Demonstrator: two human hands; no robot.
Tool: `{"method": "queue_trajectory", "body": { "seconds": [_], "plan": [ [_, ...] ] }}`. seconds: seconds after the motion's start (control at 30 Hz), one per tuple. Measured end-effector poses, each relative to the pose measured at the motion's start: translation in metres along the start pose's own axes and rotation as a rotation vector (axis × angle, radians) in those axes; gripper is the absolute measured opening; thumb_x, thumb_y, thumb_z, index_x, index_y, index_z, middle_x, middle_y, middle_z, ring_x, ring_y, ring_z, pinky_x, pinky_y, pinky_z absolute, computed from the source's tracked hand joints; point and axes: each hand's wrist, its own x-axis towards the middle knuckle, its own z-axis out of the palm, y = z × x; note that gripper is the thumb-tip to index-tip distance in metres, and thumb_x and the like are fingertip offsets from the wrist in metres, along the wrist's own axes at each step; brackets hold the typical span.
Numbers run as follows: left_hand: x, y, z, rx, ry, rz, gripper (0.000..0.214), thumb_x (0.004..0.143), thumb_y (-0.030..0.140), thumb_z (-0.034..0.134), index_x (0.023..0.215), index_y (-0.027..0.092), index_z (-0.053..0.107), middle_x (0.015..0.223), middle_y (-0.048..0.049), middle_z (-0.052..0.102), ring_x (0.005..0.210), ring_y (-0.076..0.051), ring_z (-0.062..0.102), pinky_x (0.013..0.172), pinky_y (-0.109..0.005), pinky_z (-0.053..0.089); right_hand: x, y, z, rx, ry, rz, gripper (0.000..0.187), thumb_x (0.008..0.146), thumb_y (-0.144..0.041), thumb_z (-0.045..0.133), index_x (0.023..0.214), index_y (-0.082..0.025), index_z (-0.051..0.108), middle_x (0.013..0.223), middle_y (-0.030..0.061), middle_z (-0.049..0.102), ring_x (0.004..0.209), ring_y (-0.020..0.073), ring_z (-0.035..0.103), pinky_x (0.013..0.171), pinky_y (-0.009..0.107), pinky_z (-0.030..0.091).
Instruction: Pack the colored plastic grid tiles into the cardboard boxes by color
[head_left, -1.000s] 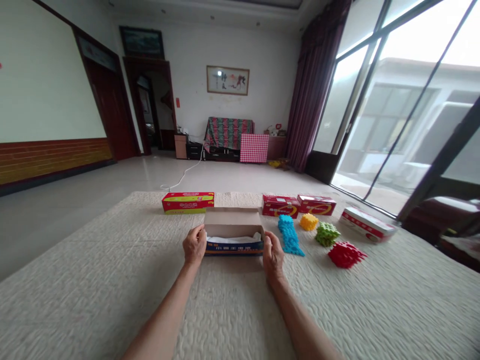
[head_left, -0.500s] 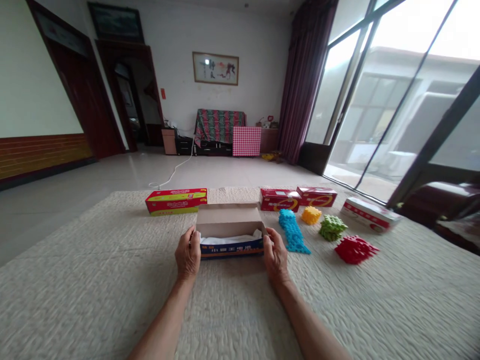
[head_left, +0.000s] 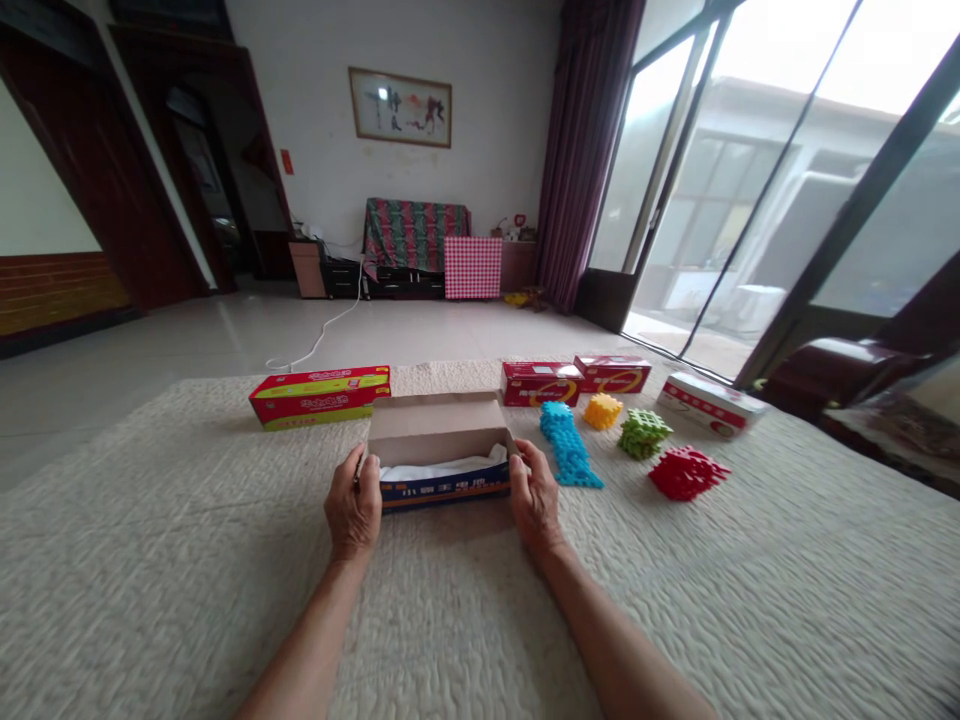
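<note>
An open cardboard box (head_left: pixel 442 490) with a dark blue printed front is between my hands, its brown lid flap (head_left: pixel 437 414) raised at the back. White lining (head_left: pixel 442 466), paper or cloth, lies inside it. My left hand (head_left: pixel 354 508) grips the box's left end, thumb at the front corner. At the right end, my right hand (head_left: pixel 536 497) is closed in the same way. Just right of that hand lies a strip of blue interlocking plastic pieces (head_left: pixel 570 448). Beyond it are yellow (head_left: pixel 602 411), green (head_left: pixel 644 433) and red (head_left: pixel 688 473) clusters of similar pieces.
A quilted beige cover (head_left: pixel 187 560) lies under everything. Behind the box, to the left, sits a red and yellow-green box (head_left: pixel 322 396). Two dark red boxes (head_left: pixel 541 384) (head_left: pixel 613 374) stand behind the plastic pieces, and a white and red box (head_left: pixel 711 404) lies farther right.
The whole view has turned slightly right, so everything appears shifted left and a little higher. Both hands keep their hold on the box, which looks otherwise unchanged.
</note>
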Motion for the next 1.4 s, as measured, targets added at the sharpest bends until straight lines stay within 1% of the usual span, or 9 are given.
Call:
{"method": "queue_trajectory", "body": {
  "seconds": [0.37,0.6,0.77,0.87,1.1,1.27,1.4],
  "plan": [
    [0.002,0.0,0.001,0.006,-0.012,-0.015,0.046,0.087,0.05,0.044,0.111,0.017,0.066,0.113,-0.0138,0.069,0.106,-0.028,0.063,0.096,-0.042,0.047,-0.001,-0.005,-0.002,-0.001,-0.003,0.021,0.035,0.088,-0.039,0.044,0.11,-0.017,0.06,0.099,0.0081,0.065,0.087,0.0201,0.061,0.074,0.033,0.05],
    [-0.001,0.006,0.004,-0.006,-0.057,0.003,0.051,0.086,0.052,0.043,0.114,0.014,0.064,0.119,-0.016,0.066,0.111,-0.029,0.061,0.099,-0.041,0.046,0.003,-0.003,-0.006,0.019,0.019,0.071,0.037,0.089,-0.041,0.043,0.108,-0.015,0.06,0.103,0.0095,0.065,0.094,0.021,0.059,0.082,0.034,0.047],
    [-0.003,0.009,0.003,0.021,-0.075,0.029,0.048,0.086,0.051,0.043,0.111,0.016,0.065,0.115,-0.0135,0.069,0.11,-0.027,0.062,0.097,-0.039,0.048,0.004,0.003,-0.008,0.045,0.065,0.1,0.04,0.089,-0.045,0.043,0.108,-0.015,0.061,0.105,0.0103,0.064,0.098,0.0222,0.058,0.087,0.036,0.044],
    [-0.004,0.01,0.002,0.029,-0.076,0.028,0.048,0.086,0.051,0.043,0.11,0.016,0.066,0.115,-0.0132,0.069,0.108,-0.027,0.063,0.096,-0.037,0.048,0.004,0.006,-0.009,0.064,0.081,0.128,0.04,0.088,-0.047,0.043,0.106,-0.015,0.061,0.105,0.0106,0.063,0.098,0.0225,0.057,0.088,0.037,0.044],
    [-0.006,0.01,0.0,0.03,-0.067,0.055,0.045,0.086,0.049,0.044,0.108,0.016,0.066,0.114,-0.0128,0.07,0.106,-0.027,0.065,0.091,-0.036,0.051,0.001,0.004,-0.013,0.096,0.067,0.148,0.039,0.088,-0.045,0.043,0.105,-0.015,0.062,0.104,0.0107,0.065,0.098,0.0226,0.058,0.088,0.037,0.045],
    [-0.008,0.007,0.001,0.055,-0.061,0.099,0.042,0.088,0.047,0.045,0.111,0.019,0.065,0.117,-0.0109,0.069,0.111,-0.025,0.063,0.094,-0.035,0.05,-0.003,0.004,-0.015,0.108,0.07,0.162,0.039,0.088,-0.045,0.043,0.106,-0.016,0.062,0.105,0.0104,0.066,0.099,0.0223,0.06,0.087,0.036,0.047],
    [-0.007,0.006,0.0,0.078,-0.078,0.091,0.043,0.088,0.046,0.044,0.112,0.018,0.065,0.118,-0.011,0.068,0.114,-0.026,0.061,0.097,-0.035,0.049,-0.006,0.004,-0.017,0.12,0.07,0.194,0.04,0.088,-0.046,0.043,0.106,-0.016,0.062,0.105,0.011,0.066,0.098,0.0229,0.061,0.086,0.035,0.047]
  ]
}}
